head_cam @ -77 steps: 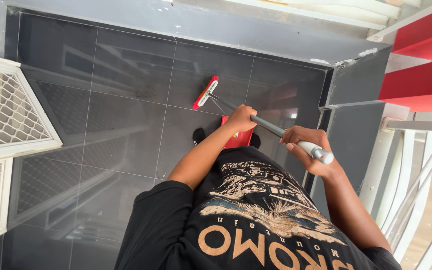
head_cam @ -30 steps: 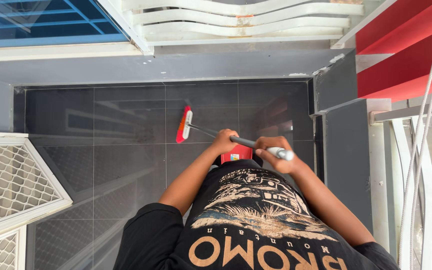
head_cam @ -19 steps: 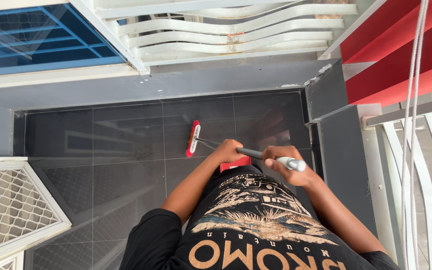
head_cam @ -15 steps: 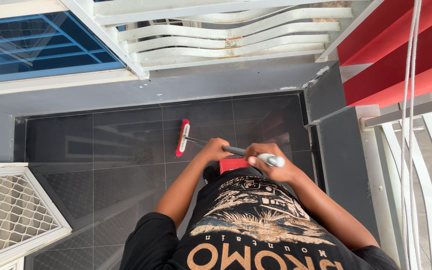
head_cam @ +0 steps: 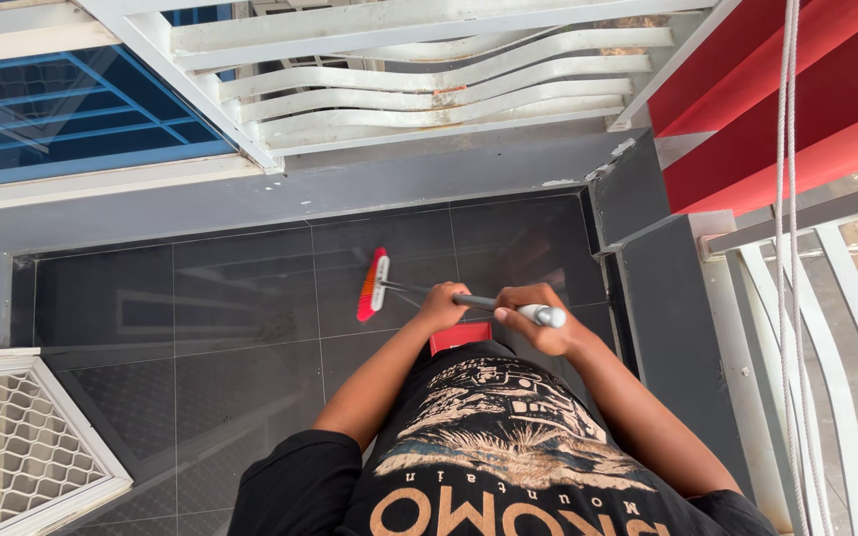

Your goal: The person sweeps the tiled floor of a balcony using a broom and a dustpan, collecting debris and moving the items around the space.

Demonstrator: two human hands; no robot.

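— How much room around the broom (head_cam: 373,285)?
— Bare dark tile floor (head_cam: 240,298) to its left; grey wall (head_cam: 350,184) just beyond, pillar (head_cam: 672,318) to the right.
— The hands?
— Left hand (head_cam: 443,306) and right hand (head_cam: 531,318) both wrap its grey handle; red bristles touch the tiles.

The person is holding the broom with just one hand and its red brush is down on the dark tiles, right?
Not quite. The head view shows both hands on the grey handle: the left hand lower down, the right hand near the top end. The broom does have its red brush on the dark tiles.
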